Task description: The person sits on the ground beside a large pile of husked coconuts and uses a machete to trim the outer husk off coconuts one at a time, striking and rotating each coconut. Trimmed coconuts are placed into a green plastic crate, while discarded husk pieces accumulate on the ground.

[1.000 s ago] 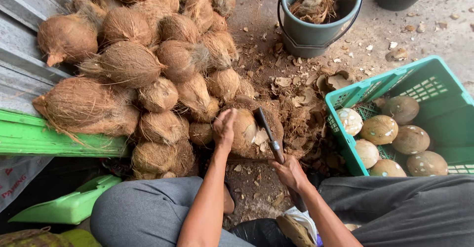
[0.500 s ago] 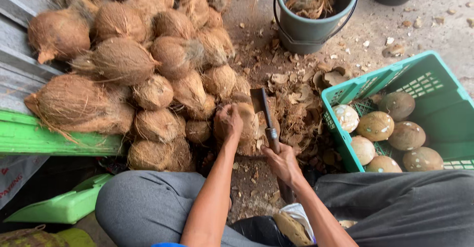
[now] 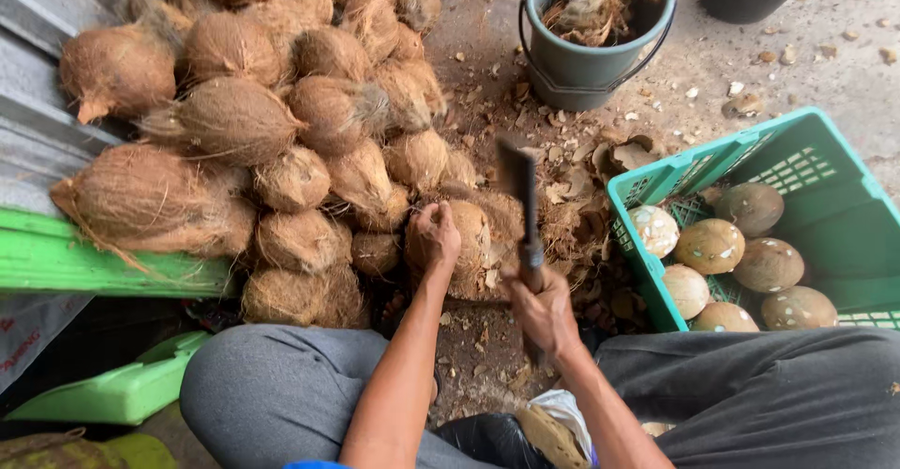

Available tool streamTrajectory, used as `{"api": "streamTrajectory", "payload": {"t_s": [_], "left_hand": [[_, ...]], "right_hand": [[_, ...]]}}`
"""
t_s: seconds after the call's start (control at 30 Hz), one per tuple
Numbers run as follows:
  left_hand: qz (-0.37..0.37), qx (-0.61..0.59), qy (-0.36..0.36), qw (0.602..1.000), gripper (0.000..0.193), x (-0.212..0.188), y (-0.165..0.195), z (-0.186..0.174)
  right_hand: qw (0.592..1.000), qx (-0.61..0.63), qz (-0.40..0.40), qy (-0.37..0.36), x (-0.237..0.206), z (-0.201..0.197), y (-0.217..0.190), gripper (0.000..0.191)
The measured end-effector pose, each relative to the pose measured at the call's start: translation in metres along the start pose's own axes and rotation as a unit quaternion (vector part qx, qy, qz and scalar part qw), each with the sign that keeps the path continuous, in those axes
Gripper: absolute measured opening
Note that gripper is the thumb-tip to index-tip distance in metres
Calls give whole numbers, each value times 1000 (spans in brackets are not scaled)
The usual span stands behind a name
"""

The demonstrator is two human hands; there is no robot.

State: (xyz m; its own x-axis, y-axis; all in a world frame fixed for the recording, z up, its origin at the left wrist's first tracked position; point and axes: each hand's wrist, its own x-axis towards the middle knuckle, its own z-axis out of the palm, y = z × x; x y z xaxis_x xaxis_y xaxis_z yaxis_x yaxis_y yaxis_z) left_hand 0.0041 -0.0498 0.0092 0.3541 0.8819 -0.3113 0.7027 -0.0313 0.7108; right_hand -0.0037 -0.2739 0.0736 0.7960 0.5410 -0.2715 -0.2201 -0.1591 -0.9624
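Observation:
My left hand [image 3: 434,238] grips a husked brown coconut [image 3: 472,249] standing on the ground between my knees. My right hand [image 3: 541,308] is closed on the handle of a dark cleaver [image 3: 518,183], whose blade is raised upright just to the right of the coconut. The blade is blurred by motion. Loose husk chips [image 3: 572,225] lie around the coconut.
A pile of fibrous coconuts [image 3: 281,122] fills the upper left against corrugated metal [image 3: 37,141]. A grey bucket [image 3: 586,57] with husk scraps stands at the top. At the right is a green crate [image 3: 816,164] of several peeled coconuts. A green plank [image 3: 56,263] lies at left.
The cleaver has swung up from lying against the coconut to a raised, upright position. My left hand has kept its hold on the coconut, and the view has shifted slightly.

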Motion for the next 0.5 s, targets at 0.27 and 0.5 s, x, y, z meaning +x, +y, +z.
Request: {"api": "streamTrajectory", "payload": {"t_s": [0.27, 0.5], "left_hand": [[85, 27, 44, 995, 45, -6, -6, 6], [77, -61, 31, 995, 41, 2, -20, 25]], "right_hand": [[980, -151, 127, -7, 14, 9, -2, 28], [981, -184, 37, 50, 18, 2, 23, 45]]}}
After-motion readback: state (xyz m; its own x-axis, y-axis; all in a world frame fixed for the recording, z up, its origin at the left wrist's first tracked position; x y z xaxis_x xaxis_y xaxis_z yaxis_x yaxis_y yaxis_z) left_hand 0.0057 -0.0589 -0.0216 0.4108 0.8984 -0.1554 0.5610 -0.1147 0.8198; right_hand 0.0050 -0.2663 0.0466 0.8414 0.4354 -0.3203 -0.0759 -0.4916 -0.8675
